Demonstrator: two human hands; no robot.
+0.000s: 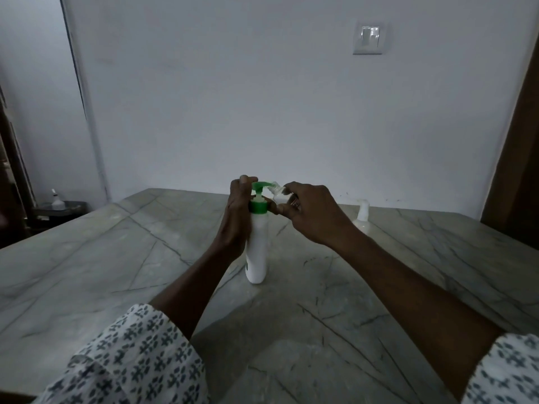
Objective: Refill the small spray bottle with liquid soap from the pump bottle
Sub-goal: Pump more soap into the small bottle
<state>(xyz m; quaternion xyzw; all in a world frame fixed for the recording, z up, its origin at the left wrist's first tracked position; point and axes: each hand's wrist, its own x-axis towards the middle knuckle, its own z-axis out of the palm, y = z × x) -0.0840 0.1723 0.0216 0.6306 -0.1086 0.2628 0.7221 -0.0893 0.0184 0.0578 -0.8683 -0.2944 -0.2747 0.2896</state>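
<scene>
A tall white pump bottle (257, 252) with a green collar and green pump head (258, 188) stands upright on the marble table (116, 258). My left hand (237, 211) wraps the bottle's neck from the left, with a finger on top of the pump head. My right hand (309, 211) holds the small spray bottle (278, 195) tilted, its open mouth at the tip of the pump's nozzle. The small bottle is partly hidden by my fingers.
A white spray top (362, 217) stands on the table behind my right wrist. Left of the table, a small white bottle (57, 201) sits on a dark low stand. A wall with a switch plate (369, 39) rises behind the table.
</scene>
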